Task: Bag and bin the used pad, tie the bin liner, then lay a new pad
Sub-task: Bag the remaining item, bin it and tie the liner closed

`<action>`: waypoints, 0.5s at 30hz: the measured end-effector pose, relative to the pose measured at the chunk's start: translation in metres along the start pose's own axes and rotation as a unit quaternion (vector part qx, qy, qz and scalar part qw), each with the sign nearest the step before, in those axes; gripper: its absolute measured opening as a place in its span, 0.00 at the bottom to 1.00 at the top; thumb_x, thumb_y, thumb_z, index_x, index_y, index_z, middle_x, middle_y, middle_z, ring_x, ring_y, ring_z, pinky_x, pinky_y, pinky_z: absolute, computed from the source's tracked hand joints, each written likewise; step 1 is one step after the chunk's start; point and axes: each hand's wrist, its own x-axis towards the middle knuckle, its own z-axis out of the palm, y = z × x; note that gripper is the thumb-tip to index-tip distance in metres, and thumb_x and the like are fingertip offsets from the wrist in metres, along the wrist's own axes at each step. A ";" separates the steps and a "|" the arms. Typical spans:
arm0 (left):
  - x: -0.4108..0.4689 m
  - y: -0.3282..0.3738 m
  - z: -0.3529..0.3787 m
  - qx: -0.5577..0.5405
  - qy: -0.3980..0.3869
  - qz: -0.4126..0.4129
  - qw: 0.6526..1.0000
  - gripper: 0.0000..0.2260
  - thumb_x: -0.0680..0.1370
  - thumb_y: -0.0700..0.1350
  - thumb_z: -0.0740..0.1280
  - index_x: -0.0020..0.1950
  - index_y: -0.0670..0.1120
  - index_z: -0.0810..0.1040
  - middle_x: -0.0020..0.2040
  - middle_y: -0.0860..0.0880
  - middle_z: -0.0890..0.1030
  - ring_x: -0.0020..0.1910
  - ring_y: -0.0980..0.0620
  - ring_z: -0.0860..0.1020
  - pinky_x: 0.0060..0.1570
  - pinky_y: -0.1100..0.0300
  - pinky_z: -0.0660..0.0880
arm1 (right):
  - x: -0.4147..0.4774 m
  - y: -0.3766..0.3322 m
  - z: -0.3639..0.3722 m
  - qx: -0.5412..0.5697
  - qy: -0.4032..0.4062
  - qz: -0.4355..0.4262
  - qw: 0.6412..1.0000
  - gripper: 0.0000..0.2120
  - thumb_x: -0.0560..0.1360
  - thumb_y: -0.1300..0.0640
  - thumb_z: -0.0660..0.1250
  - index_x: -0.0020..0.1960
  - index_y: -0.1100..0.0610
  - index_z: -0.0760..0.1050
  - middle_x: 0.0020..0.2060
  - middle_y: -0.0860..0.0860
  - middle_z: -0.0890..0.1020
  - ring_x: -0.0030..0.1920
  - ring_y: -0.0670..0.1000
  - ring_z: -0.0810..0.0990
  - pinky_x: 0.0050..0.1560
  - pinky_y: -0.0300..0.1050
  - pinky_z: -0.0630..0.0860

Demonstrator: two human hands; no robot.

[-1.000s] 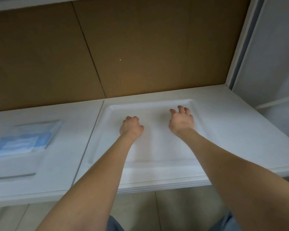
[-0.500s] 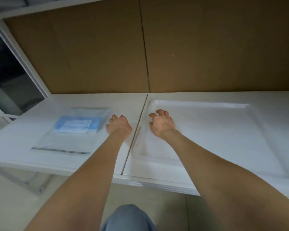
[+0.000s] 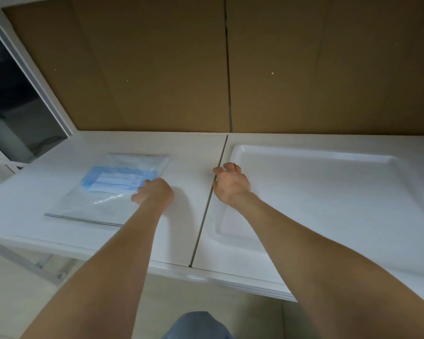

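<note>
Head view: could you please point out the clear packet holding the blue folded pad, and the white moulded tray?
Clear packet holding the blue folded pad (image 3: 96, 204), head view, clear plastic below the label.
White moulded tray (image 3: 328, 204), head view, bare floor.

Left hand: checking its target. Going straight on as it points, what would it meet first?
Probably the clear bag with the blue pad inside; the left hand is at its right edge, contact unclear.
</note>
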 end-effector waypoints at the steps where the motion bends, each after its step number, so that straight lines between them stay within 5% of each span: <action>1: 0.001 0.000 0.000 -0.007 0.015 0.011 1.000 0.18 0.77 0.41 0.57 0.67 0.43 0.71 0.64 0.44 0.71 0.65 0.43 0.71 0.63 0.50 0.66 | 0.001 0.002 0.000 0.003 0.005 0.000 1.000 0.23 0.79 0.58 0.57 0.74 0.55 0.63 0.73 0.55 0.61 0.74 0.55 0.56 0.70 0.49 0.62; 6: -0.010 0.022 -0.008 -0.059 0.082 0.091 0.991 0.15 0.77 0.35 0.58 0.63 0.38 0.73 0.62 0.42 0.72 0.62 0.41 0.73 0.57 0.49 0.73 | 0.000 0.007 -0.004 0.048 0.050 0.006 0.998 0.20 0.78 0.62 0.56 0.70 0.57 0.67 0.67 0.55 0.67 0.68 0.56 0.64 0.62 0.49 0.69; 11: -0.027 0.057 -0.021 -0.118 0.124 0.192 0.966 0.17 0.77 0.32 0.58 0.64 0.41 0.76 0.65 0.42 0.73 0.63 0.43 0.72 0.57 0.53 0.73 | -0.004 0.012 -0.021 0.176 0.082 0.047 0.980 0.18 0.80 0.55 0.57 0.69 0.56 0.70 0.65 0.55 0.70 0.64 0.57 0.71 0.61 0.49 0.73; 15: -0.047 0.085 -0.031 -0.138 0.153 0.241 0.949 0.17 0.77 0.31 0.59 0.63 0.42 0.77 0.64 0.43 0.74 0.63 0.43 0.73 0.59 0.52 0.72 | -0.007 0.021 -0.033 0.453 -0.008 0.139 0.880 0.24 0.79 0.45 0.61 0.70 0.58 0.68 0.58 0.54 0.75 0.60 0.57 0.76 0.64 0.49 0.73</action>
